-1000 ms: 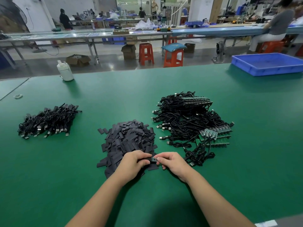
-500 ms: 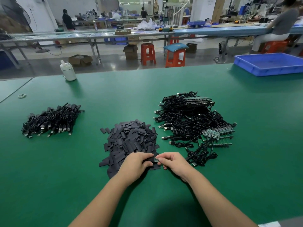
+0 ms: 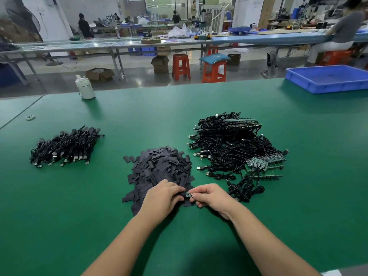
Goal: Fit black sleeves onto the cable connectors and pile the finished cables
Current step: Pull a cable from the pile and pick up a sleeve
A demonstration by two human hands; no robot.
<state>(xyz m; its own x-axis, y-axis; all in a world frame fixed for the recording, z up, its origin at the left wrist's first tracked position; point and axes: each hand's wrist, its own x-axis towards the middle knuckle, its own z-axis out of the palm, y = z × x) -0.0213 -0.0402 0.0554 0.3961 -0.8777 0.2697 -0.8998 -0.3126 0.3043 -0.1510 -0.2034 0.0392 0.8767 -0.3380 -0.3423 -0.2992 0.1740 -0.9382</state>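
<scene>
Left hand and right hand meet low over the green matte surface, fingertips nearly touching. Right hand's fingers are curled, pinching a small green circuit-board connector on a thin black cable. Left hand's fingers are curled on a flat black rectangular sleeve at the connector's left end; the sleeve looks only partly on, hard to tell at this size. Directly beyond and under the left hand: loose heap of flat black sleeves. Beyond and right of the right hand: tangled pile of black cables with bare green boards. Far left of the left hand: smaller pile of sleeved black cables. Well beyond the right hand: blue plastic tray.
</scene>
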